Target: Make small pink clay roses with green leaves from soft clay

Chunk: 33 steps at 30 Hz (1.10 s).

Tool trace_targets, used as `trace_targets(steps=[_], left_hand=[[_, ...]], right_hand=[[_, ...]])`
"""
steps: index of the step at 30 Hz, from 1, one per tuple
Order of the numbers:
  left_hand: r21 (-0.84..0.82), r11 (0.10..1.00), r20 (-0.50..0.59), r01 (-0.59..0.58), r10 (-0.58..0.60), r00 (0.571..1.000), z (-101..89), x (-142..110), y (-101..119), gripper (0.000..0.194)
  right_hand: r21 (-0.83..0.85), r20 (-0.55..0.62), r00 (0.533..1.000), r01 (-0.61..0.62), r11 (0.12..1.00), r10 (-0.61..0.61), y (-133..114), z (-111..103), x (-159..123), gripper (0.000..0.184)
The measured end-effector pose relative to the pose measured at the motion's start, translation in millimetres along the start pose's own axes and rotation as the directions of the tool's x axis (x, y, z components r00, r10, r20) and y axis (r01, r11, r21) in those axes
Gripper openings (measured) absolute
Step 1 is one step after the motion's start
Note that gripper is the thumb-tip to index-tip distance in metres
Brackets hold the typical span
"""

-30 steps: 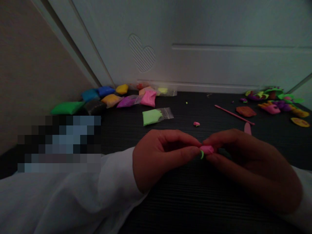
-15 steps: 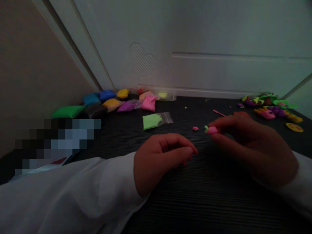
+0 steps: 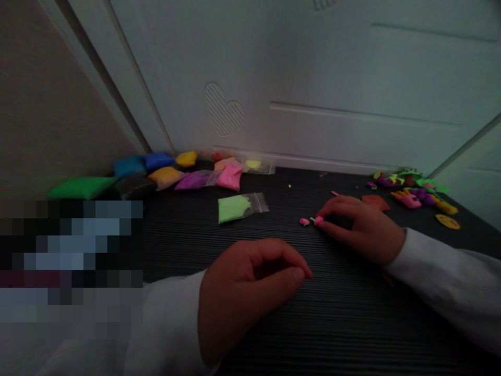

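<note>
My right hand [image 3: 362, 227] reaches forward over the dark ribbed table [image 3: 274, 324] and pinches a small pink clay piece with a green tip [image 3: 318, 220], holding it down at the table surface. Just left of it lies a second small pink clay piece [image 3: 304, 221]. My left hand [image 3: 245, 292] rests near the front of the table with its fingers curled loosely and nothing visible in them. Both arms wear white sleeves.
A bag of light green clay [image 3: 238, 207] lies in the middle. Several coloured clay bags [image 3: 168, 175] line the back left by the white door [image 3: 313, 78]. Finished clay shapes [image 3: 415, 188] sit at the back right. A blurred patch covers the left edge.
My hands were pinching the pink piece together; the left let go and stayed. My right hand carried the piece forward and down beside the other small pink piece.
</note>
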<state>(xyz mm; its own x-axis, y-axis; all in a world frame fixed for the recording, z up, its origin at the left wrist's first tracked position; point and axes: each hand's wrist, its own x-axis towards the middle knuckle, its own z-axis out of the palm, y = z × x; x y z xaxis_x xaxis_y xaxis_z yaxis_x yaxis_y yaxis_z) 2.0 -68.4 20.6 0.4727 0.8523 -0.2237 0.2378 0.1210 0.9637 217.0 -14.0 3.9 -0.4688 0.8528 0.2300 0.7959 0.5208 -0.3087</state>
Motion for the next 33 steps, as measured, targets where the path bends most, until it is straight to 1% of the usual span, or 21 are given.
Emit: trace_targets(steps=[5,10,13,16,21,23,25,27,29,31,33], left_hand=[[0.028,0.999,-0.018,0.028,-0.028,0.999,0.3,0,0,0.012],[0.017,1.000,-0.003,-0.011,0.011,1.000,-0.2,1,-1,0.011],[0.024,1.000,-0.001,-0.015,0.015,1.000,-1.1,2,-2,0.012],[0.041,0.999,0.010,-0.014,0.014,1.000,-1.4,2,-3,0.013],[0.049,0.998,-0.016,-0.036,0.037,0.999,-0.1,2,-3,0.012],[0.041,0.998,-0.015,-0.045,0.045,0.999,0.2,1,-3,0.012],[0.033,0.999,-0.005,-0.043,0.043,0.999,0.0,2,-3,0.012],[0.013,0.999,-0.007,-0.034,0.034,0.999,-0.7,3,-4,0.011],[-0.031,0.999,-0.034,-0.035,0.034,0.999,-1.6,4,-6,0.012],[-0.090,0.995,-0.080,-0.045,0.038,0.996,-2.6,7,-8,0.019],[-0.146,0.988,-0.101,-0.057,0.042,0.994,-3.2,9,-9,0.027]], right_hand=[[-0.004,-0.004,1.000,-0.009,1.000,0.009,4,1,1,0.021],[0.003,-0.016,0.998,-0.067,0.998,0.067,6,-2,0,0.024],[0.006,-0.031,0.994,-0.104,0.995,0.104,6,-3,0,0.024],[0.005,-0.031,0.997,-0.077,0.997,0.077,6,-2,1,0.025],[-0.012,-0.035,0.999,-0.038,0.999,0.037,5,3,2,0.025],[0.009,-0.045,0.999,-0.026,1.000,0.026,5,4,3,0.022],[0.051,-0.046,0.998,-0.041,0.998,0.044,4,4,3,0.019],[0.097,-0.043,0.995,-0.083,0.992,0.087,1,1,3,0.019],[0.136,-0.043,0.993,-0.104,0.985,0.111,-5,-3,2,0.019],[0.166,-0.043,0.996,-0.072,0.984,0.080,-16,-9,0,0.018],[0.204,-0.045,0.999,-0.017,0.979,0.026,-29,-13,-4,0.016]])
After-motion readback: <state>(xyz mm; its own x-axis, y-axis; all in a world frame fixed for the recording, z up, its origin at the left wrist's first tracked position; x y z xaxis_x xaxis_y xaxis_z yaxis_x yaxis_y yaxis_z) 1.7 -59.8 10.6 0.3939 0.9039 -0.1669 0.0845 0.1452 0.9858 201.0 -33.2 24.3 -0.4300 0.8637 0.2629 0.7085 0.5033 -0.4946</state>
